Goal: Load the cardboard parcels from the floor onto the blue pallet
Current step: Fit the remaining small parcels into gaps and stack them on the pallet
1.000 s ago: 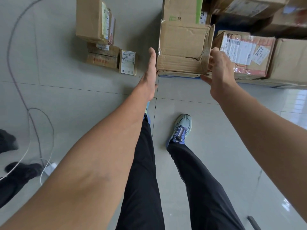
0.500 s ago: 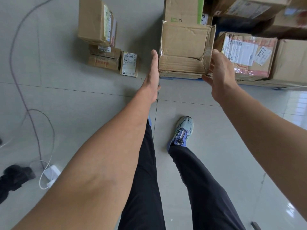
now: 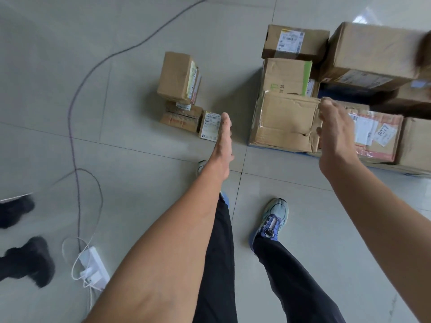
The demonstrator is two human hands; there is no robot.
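Note:
A dented cardboard parcel (image 3: 285,121) sits at the near left corner of the blue pallet (image 3: 345,92), among several other stacked parcels. My left hand (image 3: 224,141) is held flat with straight fingers, apart from the dented parcel's left side and holding nothing. My right hand (image 3: 335,134) hovers by that parcel's right edge with fingers loosely curled and empty. On the floor to the left stand a tall brown parcel (image 3: 178,78), a flat parcel (image 3: 183,115) under it, and a small labelled parcel (image 3: 211,125).
A dark cable (image 3: 77,94) runs across the tiled floor to a white power strip (image 3: 94,268) at lower left. Another person's black shoes (image 3: 25,259) stand at the left edge. My own legs and sneaker (image 3: 271,221) are below.
Both hands have come off the dented parcel and drawn apart. The view has swung back and to the right, showing more of the stack and the floor parcels.

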